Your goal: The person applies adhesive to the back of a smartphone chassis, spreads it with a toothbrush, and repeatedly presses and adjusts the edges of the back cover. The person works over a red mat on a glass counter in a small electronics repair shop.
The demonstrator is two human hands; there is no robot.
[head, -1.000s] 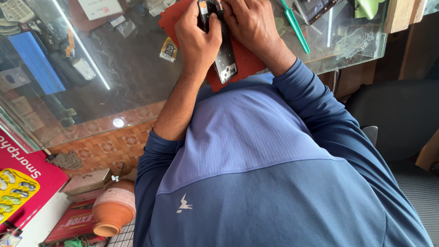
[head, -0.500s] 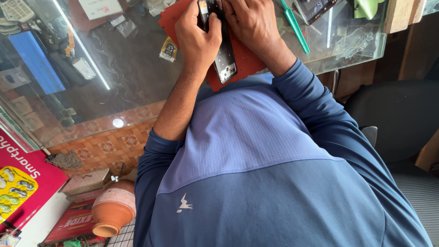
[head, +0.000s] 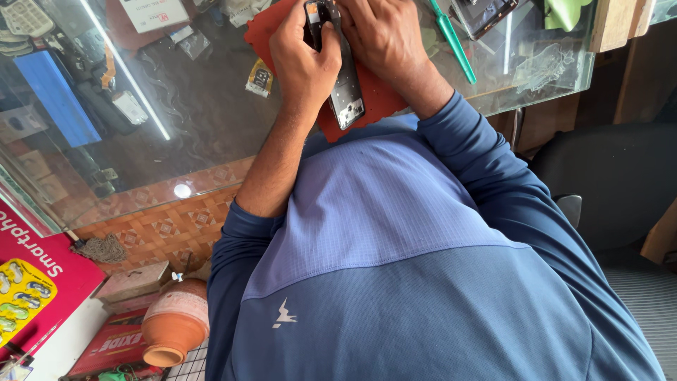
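Both hands are gripping the opened phone frame (head: 340, 67) over the red mat (head: 367, 99) on the glass bench (head: 211, 120): left hand (head: 303, 60) is clenching its side to steady it, right hand (head: 384, 39) is pressing on the top end, probably bracing it. A green pry tool (head: 451, 39) is lying just beside the right wrist, within reach

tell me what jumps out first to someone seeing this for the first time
First the blue shirt filling the lower middle of the view. Above it, at the top centre, the left hand and right hand grip an opened phone over a red mat on the glass counter. A green tool lies on the glass right of the hands, and a clay pot sits at lower left.
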